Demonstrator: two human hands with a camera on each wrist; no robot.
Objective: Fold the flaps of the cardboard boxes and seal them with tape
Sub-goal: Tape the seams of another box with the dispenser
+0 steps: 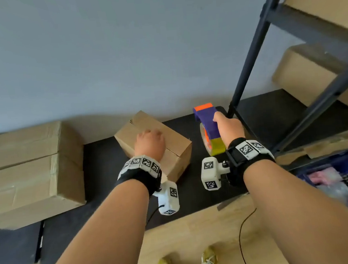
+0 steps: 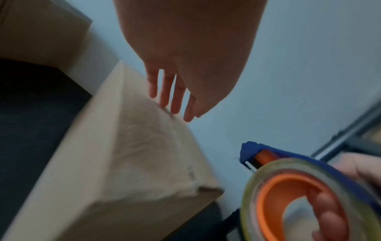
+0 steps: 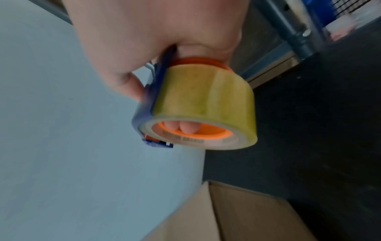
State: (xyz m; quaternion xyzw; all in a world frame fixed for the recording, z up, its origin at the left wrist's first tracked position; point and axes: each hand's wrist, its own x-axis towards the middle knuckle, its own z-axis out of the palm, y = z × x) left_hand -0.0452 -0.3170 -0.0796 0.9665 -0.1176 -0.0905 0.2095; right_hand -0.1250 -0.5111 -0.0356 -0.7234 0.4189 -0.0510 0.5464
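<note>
A small cardboard box [image 1: 177,150] stands on the black mat [image 1: 101,180], its top flaps folded down with a seam along the middle. My left hand [image 1: 149,143] lies on the box top; in the left wrist view its straight fingers [image 2: 173,104] touch the top of the box [image 2: 123,154]. My right hand [image 1: 228,129] grips a blue and orange tape dispenser [image 1: 209,124] with a yellowish roll, held in the air just right of the box. In the right wrist view several fingers pass through the orange core of the roll [image 3: 206,104], above the box [image 3: 237,212].
Two large cardboard boxes [image 1: 28,165] are stacked at the left against the wall. A black metal rack [image 1: 247,66] stands at the right with boxes [image 1: 307,78] on its shelves. A blue crate [image 1: 341,180] sits low right. A thin cable [image 1: 240,231] lies on the wooden floor.
</note>
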